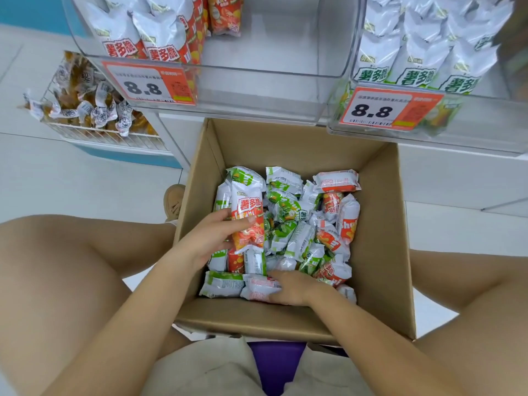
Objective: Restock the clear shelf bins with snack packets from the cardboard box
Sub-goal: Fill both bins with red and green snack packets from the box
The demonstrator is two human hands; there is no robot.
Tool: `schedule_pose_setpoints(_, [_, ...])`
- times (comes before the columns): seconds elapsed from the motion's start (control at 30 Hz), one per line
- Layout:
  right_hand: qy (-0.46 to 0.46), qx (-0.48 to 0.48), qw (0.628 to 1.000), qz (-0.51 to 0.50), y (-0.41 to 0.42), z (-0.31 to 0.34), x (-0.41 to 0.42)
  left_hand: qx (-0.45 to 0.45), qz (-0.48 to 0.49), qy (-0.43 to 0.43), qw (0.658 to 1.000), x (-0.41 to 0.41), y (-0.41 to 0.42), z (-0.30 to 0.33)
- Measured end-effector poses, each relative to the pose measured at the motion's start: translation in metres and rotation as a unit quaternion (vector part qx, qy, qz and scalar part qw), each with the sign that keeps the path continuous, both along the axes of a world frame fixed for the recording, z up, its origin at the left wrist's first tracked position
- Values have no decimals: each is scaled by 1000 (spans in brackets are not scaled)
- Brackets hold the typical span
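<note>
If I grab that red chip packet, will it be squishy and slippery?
Probably puffy and light: the red packet looks air-filled, and the left hand lifts it with a loose grip. Its glossy wrapper may be a bit slippery. The chips inside would likely crush if squeezed.

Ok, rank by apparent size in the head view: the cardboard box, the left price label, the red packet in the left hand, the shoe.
1. cardboard box
2. left price label
3. red packet, held by the left hand
4. shoe, partly hidden by the box

The label and packet look close; the label sits nearer the camera, so that order is unsure.

A pale tiled floor (85,181) carries the open cardboard box (385,252) of snack packets (288,224).
</note>
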State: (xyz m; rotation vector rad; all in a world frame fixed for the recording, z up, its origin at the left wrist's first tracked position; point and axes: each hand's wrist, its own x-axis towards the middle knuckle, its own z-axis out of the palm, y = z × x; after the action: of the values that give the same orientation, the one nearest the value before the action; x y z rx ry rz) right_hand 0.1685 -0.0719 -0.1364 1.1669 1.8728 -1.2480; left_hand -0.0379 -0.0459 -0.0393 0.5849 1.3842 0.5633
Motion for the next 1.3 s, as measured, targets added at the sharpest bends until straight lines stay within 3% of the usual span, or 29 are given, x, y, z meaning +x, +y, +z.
schedule_pose_setpoints(0.17, [-28,36,999,14,0,1,-10,-4,35,-14,999,-3,-11,-1])
schedule_pose_setpoints(0.33, [-24,16,997,-68,4,18,7,13,-2,16,1000,-1,-9,-1])
schedule_pose_setpoints(0.4, [-4,2,987,-162,7,30,19,25,-51,28,998,0,-9,-1])
schedule_pose_setpoints(0.47, [49,-9,955,-293,11,49,28,12,-74,18,997,5,-10,-2])
schedule_pose_setpoints(0.63, [153,-35,864,-478,21,97,39,-42,-96,-159,982,28,-16,-1])
schedule_pose_setpoints(0.77, [305,-121,756,-566,18,127,41,-68,38,-264,961,30,-18,14])
schedule_pose_setpoints(0.83, [379,-138,727,-555,16,140,45,-74,95,-319,940,25,-19,20])
schedule_pose_setpoints(0.9, [418,-106,758,-489,15,150,46,-76,105,-350,928,21,-19,26])
schedule_pose_setpoints(0.97, [392,14,812,-432,16,159,42,-81,106,-387,912,22,-22,31])
schedule_pose_setpoints(1.0, [379,71,819,-425,17,162,39,-84,98,-404,906,23,-22,34])
schedule_pose_setpoints(1.1, [390,136,802,-430,20,169,35,-88,49,-422,901,29,-21,45])
schedule_pose_setpoints(1.3, [368,107,755,-532,28,182,50,-23,51,-367,928,43,-11,71])
